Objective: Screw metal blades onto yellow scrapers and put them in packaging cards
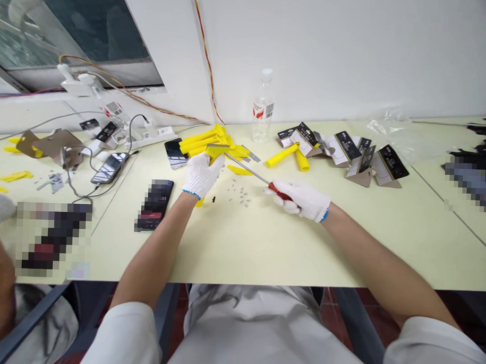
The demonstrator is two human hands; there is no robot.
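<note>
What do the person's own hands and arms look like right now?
Both the left hand and the right hand wear white knitted gloves with blue-edged cuffs. The forearms are bare, and short white sleeves cover the upper arms.

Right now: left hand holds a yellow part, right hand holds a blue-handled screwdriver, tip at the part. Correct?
Not quite. In the head view the screwdriver in the right hand has a red handle, not blue. The left hand does hold the yellow part, with the tip at it.

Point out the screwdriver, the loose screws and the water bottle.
screwdriver (247,170), head view, on the metal shaft.
loose screws (240,195), head view, middle of the scatter.
water bottle (263,109), head view, on the label.
</note>
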